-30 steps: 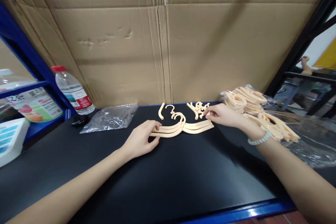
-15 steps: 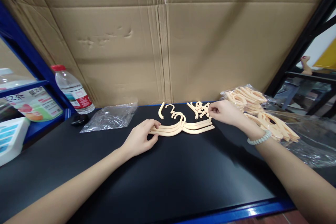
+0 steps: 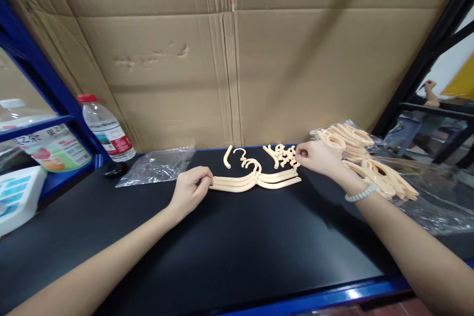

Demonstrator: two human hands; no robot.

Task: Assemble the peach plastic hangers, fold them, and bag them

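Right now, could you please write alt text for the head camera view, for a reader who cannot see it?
A person's left hand pinches the left end of a stack of peach plastic hangers lying on a black tabletop, while the right hand touches a small pile of loose peach hook pieces behind them.

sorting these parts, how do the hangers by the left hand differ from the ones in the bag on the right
The stacked hangers lie bare on the black table, hooks attached, left hand touching their end. The bagged hangers sit heaped in clear plastic beyond the right hand. Both are the same peach plastic.
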